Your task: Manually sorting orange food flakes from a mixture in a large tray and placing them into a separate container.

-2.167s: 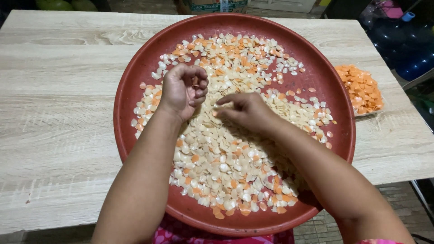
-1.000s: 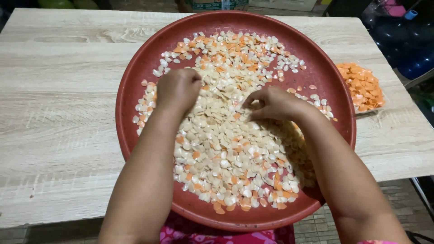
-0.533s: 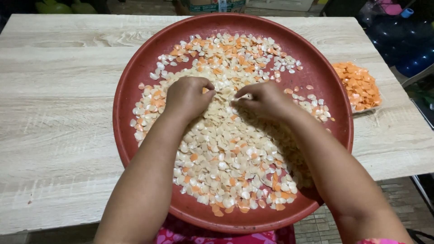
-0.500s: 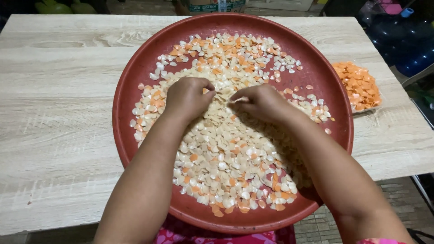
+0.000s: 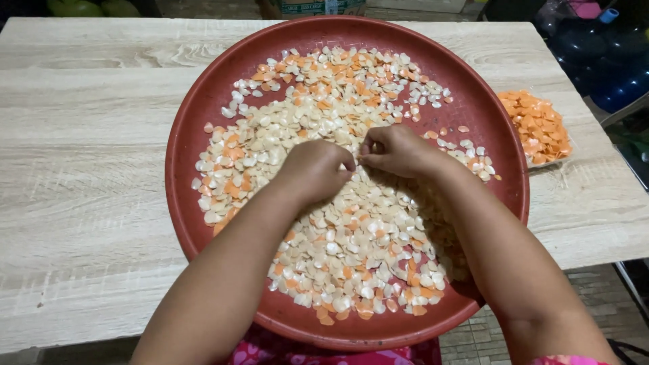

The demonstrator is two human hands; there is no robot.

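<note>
Pink patterned cloth (image 5: 338, 353) shows at the bottom edge, nearest the camera, just under the rim of a big round red tray (image 5: 203, 128). Both bare forearms reach over that near rim and meet at the tray's middle. The left hand (image 5: 316, 170) is curled into a loose fist with knuckles up, resting on the heap; what lies inside its grip cannot be seen. The right hand (image 5: 399, 150) sits just beside it, thumb and fingertips pinched shut on one small pale piece, and the two hands almost touch at the fingertips.

Under and around them lies a wide layer of small flat seeds (image 5: 351, 250), cream-white mixed with orange ones, each roughly heart-shaped and thin. They cover the tray's middle from the near rim to the far rim, thick in the centre and thinning to scattered single pieces at the left and right, where bare red shows.

The tray stands on a pale wood-grain tabletop (image 5: 81, 203). To the right, just beside the tray's rim, a separate pile of orange pieces (image 5: 537, 127) lies on what looks like a clear sheet.

Farther off, beyond the tabletop's far edge, stand green rounded things (image 5: 94, 7) at the left, a carton (image 5: 318, 7) with a printed label in the middle, and dark blue containers (image 5: 602, 61) at the right.
</note>
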